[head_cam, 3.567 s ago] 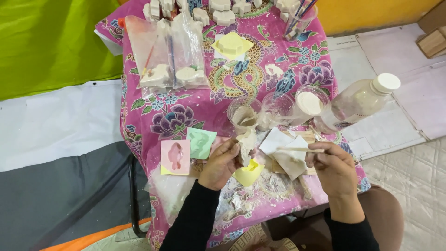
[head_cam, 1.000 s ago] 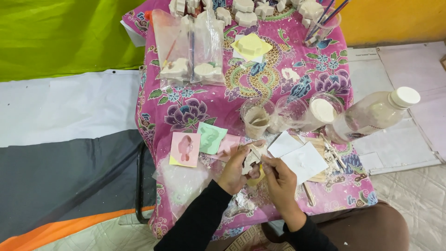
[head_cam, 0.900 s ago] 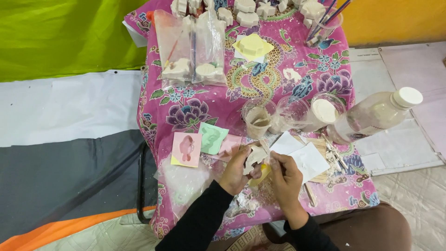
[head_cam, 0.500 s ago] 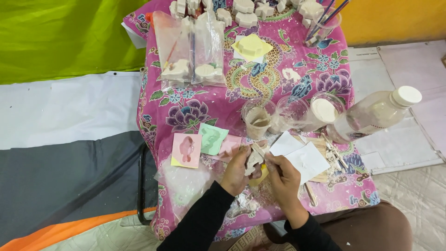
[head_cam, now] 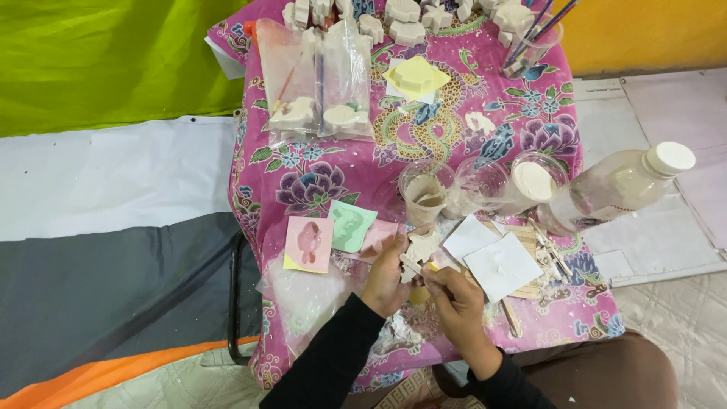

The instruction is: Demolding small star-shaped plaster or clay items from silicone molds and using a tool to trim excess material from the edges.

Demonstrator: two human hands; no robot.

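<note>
A small plaster cast (head_cam: 421, 247) is held just above the table's near edge, pinched in the left hand (head_cam: 388, 274) so its edge faces the right hand (head_cam: 454, 299), which grips a thin stick (head_cam: 411, 264) against it. Pink mould (head_cam: 308, 244) and green mould (head_cam: 350, 226) lie just left.

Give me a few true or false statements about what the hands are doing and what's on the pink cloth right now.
1. The left hand holds a small white plaster figure. True.
2. The pink mould lies right of the green mould. False: it lies left of it.
3. The white-capped bottle stands upright. False: it lies on its side.
4. The right hand works close against the figure. True.
5. Brushes stand in a clear cup at the far end. True.
</note>
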